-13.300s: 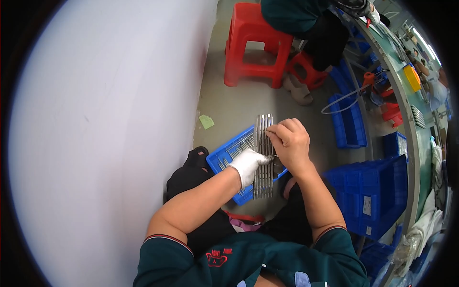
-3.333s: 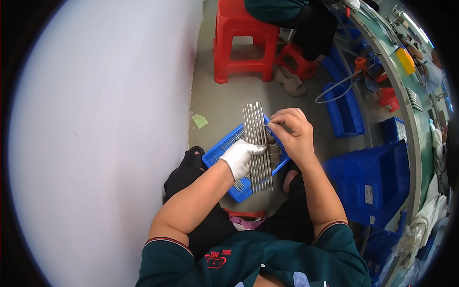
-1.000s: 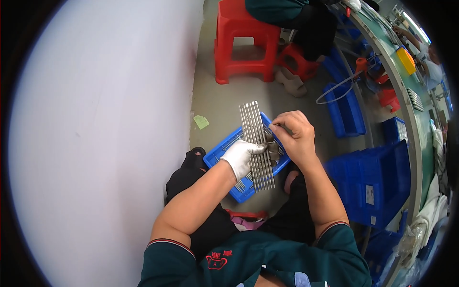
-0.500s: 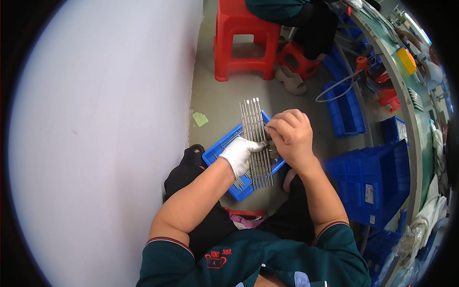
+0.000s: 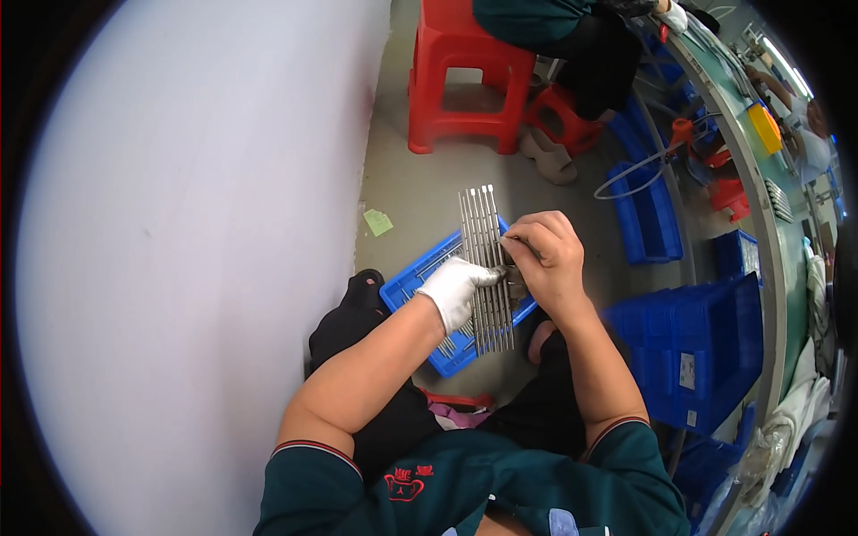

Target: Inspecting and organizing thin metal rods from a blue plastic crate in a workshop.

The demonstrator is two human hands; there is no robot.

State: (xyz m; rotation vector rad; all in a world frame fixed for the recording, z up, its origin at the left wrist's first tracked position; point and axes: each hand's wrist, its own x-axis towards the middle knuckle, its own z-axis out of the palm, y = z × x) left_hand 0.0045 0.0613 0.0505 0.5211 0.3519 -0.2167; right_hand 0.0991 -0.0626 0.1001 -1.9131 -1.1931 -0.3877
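A row of thin silvery metal rods (image 5: 492, 322), several side by side, stands out in front of me, some with pale wider tips at the far end. My left hand (image 5: 453, 288), in a white glove with dark stained fingertips, is closed around the rods near their middle, thumb across the top. My right hand (image 5: 552, 263) is bare, its thumb and forefinger pinched together at the right edge of the row. What that pinch holds, if anything, is too small to make out. Below both hands a shallow blue crate (image 5: 458, 364) contains more metal rods, partly hidden by my hands.
A white wall (image 5: 206, 250) rises at left. Red stools (image 5: 465, 134) and a seated person's dark-clad legs are ahead. On the right are stacked blue bins (image 5: 688, 330) and a long green-topped bench (image 5: 755, 134). A yellow-green paper scrap (image 5: 378, 221) lies on the floor.
The rods and my left hand have shifted slightly to the right in the picture. The right hand's pinch remains by the row's right edge, its fingers slightly moved.
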